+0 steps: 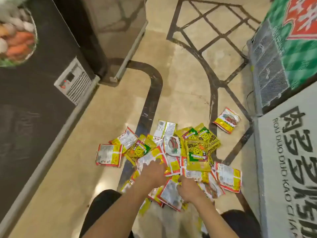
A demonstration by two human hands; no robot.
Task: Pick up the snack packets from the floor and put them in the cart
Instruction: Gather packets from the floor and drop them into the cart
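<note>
Beige tiled floor [109,127] holds heaped yellow-and-red foil snack packets [197,155]; right hand [187,188] fingers curl on some, left hand [151,172] grip unclear; slick packets may slip.

Bright, motion-blurred, edges wide-angle warped

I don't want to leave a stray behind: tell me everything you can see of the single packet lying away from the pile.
The stray packet is a flat, glossy, slightly crinkled pouch. Its face is white with a red picture above a yellow band, edged in red. It lies flat and skewed on the beige floor, apart from the pile of packets, beyond it to the right, near the grey cabinet. Only the floor touches it.
</note>
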